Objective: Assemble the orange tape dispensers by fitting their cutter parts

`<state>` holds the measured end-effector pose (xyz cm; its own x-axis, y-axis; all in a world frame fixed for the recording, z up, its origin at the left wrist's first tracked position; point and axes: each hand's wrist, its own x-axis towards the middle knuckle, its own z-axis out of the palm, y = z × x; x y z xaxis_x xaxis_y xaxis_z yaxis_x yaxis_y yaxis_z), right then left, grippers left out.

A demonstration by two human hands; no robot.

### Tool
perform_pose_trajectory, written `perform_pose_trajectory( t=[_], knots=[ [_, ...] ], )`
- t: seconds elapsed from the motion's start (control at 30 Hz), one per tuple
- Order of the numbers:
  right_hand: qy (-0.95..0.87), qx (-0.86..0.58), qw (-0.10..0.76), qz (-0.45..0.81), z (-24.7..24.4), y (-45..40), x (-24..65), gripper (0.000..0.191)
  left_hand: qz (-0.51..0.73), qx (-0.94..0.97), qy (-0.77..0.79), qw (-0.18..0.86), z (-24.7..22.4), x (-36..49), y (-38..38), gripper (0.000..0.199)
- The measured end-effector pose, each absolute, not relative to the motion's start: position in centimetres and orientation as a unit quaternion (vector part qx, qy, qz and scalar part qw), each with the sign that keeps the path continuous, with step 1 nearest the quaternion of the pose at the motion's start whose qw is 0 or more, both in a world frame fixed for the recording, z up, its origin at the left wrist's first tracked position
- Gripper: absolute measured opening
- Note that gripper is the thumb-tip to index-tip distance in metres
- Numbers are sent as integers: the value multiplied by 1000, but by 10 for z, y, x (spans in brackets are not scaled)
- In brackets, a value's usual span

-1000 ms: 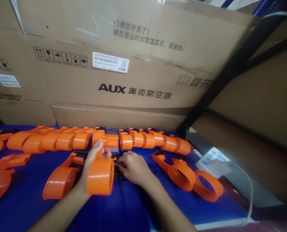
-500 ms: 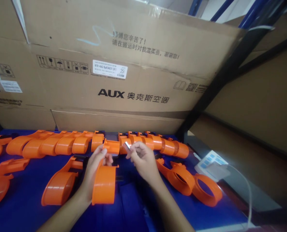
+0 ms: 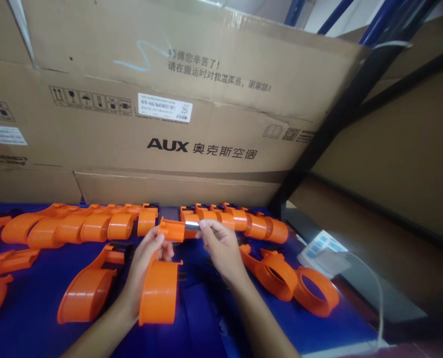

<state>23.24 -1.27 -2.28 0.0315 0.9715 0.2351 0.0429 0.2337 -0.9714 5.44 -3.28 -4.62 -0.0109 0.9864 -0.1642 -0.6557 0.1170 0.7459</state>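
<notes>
While the left-hand grip (image 3: pixel 142 259) was wrapped around the orange holder (image 3: pixel 159 294), its ring toward five o'clock and its block end toward two, the slim silvery strip (image 3: pixel 192 225) lay at ten o'clock from the right-hand grip (image 3: pixel 221 249), the nearer hand, and at three o'clock from that block end. Its long axis ran roughly from nine to three, and its nine-o'clock tip seemed to meet the block, though whether it sat inside could not be told. Thumb and fingers of the right-hand grip pinched the strip's three-o'clock end above the blue surface (image 3: pixel 303 323).
</notes>
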Motion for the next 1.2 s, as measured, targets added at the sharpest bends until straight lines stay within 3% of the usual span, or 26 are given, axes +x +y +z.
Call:
perform_pose_trajectory(
  t=[0.83,1.2],
  knots=[
    [-523,-453,571,442,-24,-12,234,42,605,343,339,633,-49,57,-38,34],
    [-534,-437,567,450,-26,-10,236,40,570,368,379,630,-58,54,-20,52]
  ],
)
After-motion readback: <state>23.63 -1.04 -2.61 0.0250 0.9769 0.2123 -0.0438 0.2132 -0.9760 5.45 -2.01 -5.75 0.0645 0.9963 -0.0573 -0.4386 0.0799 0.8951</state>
